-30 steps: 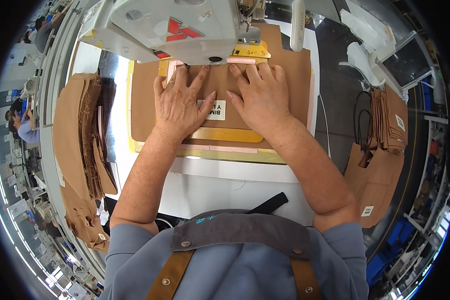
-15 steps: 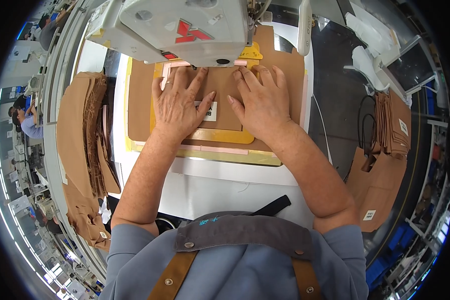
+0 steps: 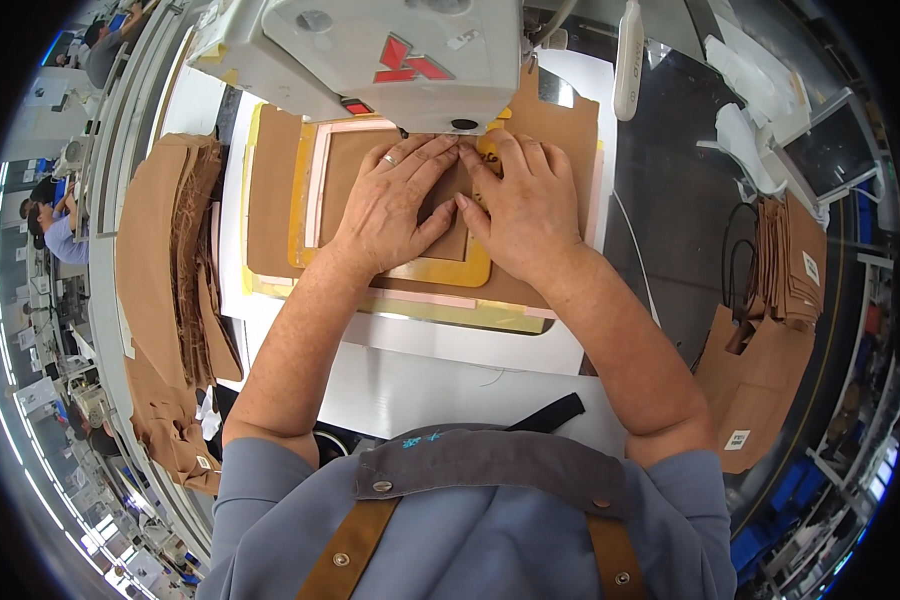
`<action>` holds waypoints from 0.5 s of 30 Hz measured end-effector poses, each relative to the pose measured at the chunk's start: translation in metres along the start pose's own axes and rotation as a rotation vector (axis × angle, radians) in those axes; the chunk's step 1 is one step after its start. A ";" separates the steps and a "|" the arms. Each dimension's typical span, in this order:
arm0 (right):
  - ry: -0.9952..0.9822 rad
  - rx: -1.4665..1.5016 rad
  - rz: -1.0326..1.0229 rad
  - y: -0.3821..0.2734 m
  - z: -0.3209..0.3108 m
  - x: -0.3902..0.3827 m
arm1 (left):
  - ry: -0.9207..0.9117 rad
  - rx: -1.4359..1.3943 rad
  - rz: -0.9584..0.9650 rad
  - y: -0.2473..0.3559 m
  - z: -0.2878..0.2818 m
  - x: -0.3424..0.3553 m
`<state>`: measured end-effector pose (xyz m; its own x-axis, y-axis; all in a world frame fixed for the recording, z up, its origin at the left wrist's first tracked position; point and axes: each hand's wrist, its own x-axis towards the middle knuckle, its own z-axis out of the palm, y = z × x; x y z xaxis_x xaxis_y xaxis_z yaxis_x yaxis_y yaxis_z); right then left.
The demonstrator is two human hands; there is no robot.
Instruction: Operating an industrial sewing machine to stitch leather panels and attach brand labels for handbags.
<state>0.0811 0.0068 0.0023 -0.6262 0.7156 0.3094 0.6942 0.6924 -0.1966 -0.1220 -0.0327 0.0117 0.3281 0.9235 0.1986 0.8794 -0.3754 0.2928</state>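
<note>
My left hand [image 3: 395, 205] lies across a brown fabric piece [image 3: 345, 175], fingers stretched out and thumb apart. Close beside it, my right hand [image 3: 530, 205] rests with fingers slightly bent, its index fingertip near the left fingertips. Between the two thumbs and fingers a darker, shadowed patch of brown fabric shows; whether its edge is gripped is hidden. A yellow frame [image 3: 435, 272] with a pink strip [image 3: 318, 190] along its inner side surrounds the work. Beneath lies a larger brown panel [image 3: 270, 195]. The sewing machine's white head [image 3: 400, 65] stands just beyond my fingertips.
Brown cut pieces are stacked at the left [image 3: 160, 260]. More labelled brown pieces [image 3: 785, 260] lie at the right, below a dark screen [image 3: 820, 150]. A white cable [image 3: 635, 245] runs beside the white work plate [image 3: 440, 347]. People sit at machines far left.
My left hand has slid right toward the right hand, uncovering the pink strip at the frame's left. The white label on the fabric no longer shows. The frame and panel sit slightly farther left.
</note>
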 end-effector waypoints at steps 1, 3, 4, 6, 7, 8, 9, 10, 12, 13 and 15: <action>0.000 0.021 0.015 0.000 0.000 0.000 | 0.000 -0.018 0.001 -0.001 0.000 0.000; 0.001 0.016 0.006 0.001 0.001 0.000 | 0.005 -0.030 0.017 -0.004 0.000 0.000; 0.003 0.010 -0.002 0.001 0.001 0.000 | 0.011 -0.043 0.034 -0.005 0.000 0.001; 0.012 0.015 -0.007 0.002 0.000 -0.001 | 0.005 -0.051 0.035 -0.006 0.001 0.000; 0.022 0.018 -0.012 0.003 0.000 -0.002 | 0.000 -0.058 0.037 -0.006 0.002 0.000; 0.021 0.018 -0.013 0.004 -0.001 -0.003 | 0.000 -0.059 0.035 -0.005 0.002 0.001; 0.031 0.028 -0.018 0.005 -0.001 -0.005 | -0.001 -0.053 0.052 -0.004 0.002 0.002; 0.041 0.037 -0.023 0.006 -0.002 -0.006 | -0.001 -0.047 0.068 -0.003 0.002 0.003; 0.049 0.077 -0.030 0.006 -0.004 -0.008 | -0.020 -0.045 0.065 -0.002 0.000 0.004; 0.059 0.117 -0.036 0.006 -0.005 -0.008 | -0.038 -0.043 0.063 -0.002 0.000 0.004; 0.043 0.152 -0.072 0.005 -0.010 -0.012 | -0.029 -0.043 0.065 -0.004 0.000 0.002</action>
<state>0.0950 0.0007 0.0067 -0.6544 0.6614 0.3665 0.5846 0.7500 -0.3095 -0.1243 -0.0292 0.0107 0.3946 0.8987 0.1915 0.8403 -0.4372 0.3204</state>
